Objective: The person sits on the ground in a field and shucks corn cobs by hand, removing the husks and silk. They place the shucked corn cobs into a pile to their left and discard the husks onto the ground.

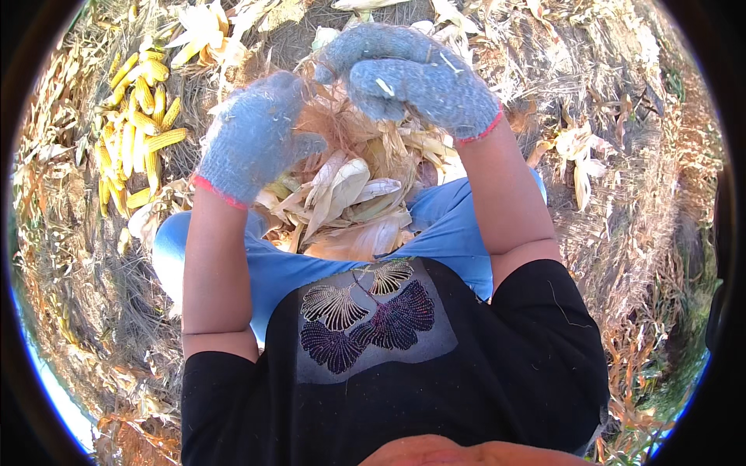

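Note:
Both hands wear grey knit gloves with red cuffs, raised over a heap of corn husks (344, 192) between the bent legs. My left hand (256, 134) has its thumb and fingers apart, with brown corn silk (335, 119) beside or behind them. Its fingertips are blurred, and whether they touch the silk is unclear. Higher and to the right, my right hand (408, 76) is curled with its fingers bent towards the left hand. Its palm side is hidden, so whether something lies inside cannot be told. Bits of dry straw cling to this glove.
A pile of husked yellow corn cobs (137, 131) lies on the ground at the left. Peeled-back husks (204, 35) lie at the upper left, and another dry husk (580, 154) lies at the right. Dry stalks and leaves litter the ground around the seated person's blue trousers (449, 215).

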Motion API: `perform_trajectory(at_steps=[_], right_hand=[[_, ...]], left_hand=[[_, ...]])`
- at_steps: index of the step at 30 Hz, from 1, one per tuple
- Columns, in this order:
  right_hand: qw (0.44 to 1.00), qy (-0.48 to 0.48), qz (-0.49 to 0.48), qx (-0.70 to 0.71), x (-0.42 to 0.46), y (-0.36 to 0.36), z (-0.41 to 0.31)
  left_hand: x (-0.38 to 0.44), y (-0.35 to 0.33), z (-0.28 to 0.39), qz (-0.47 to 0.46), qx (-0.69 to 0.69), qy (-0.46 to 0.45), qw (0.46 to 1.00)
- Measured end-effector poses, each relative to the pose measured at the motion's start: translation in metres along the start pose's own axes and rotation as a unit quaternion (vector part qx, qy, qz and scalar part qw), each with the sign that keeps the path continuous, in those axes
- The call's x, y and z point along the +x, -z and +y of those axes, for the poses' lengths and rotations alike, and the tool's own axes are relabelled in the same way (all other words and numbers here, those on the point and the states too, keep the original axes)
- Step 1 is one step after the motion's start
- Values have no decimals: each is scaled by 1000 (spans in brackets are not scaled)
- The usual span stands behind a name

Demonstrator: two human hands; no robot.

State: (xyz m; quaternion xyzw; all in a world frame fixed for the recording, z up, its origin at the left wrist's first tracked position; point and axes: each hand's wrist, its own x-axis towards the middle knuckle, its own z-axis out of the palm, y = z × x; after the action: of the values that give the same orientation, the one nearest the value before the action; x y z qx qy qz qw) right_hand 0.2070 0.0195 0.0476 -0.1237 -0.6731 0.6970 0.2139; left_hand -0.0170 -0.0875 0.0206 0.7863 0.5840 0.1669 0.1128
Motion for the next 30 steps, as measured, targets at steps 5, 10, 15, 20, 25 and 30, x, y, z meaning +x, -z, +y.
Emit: perform_trajectory(at_steps=[5,10,15,20,25,30], right_hand=[[725,-331,-5,-604,2,97,130],[807,-322,53,-493,20,157,198],[921,-234,242,-198,79,169,303],[835,-409,321,184,146,155,373],[726,-366,452,366,157,162,420],[705,-294,450,463,169,156,416]], left_hand=[[11,22,-4,99,103,-62,988],[22,37,3,63,49,-9,997],[32,47,-4,-82,-37,63,994],[53,60,-9,-172,-76,98,977],[65,50,-33,-209,-92,82,970],[62,52,-30,-233,-123,98,960]])
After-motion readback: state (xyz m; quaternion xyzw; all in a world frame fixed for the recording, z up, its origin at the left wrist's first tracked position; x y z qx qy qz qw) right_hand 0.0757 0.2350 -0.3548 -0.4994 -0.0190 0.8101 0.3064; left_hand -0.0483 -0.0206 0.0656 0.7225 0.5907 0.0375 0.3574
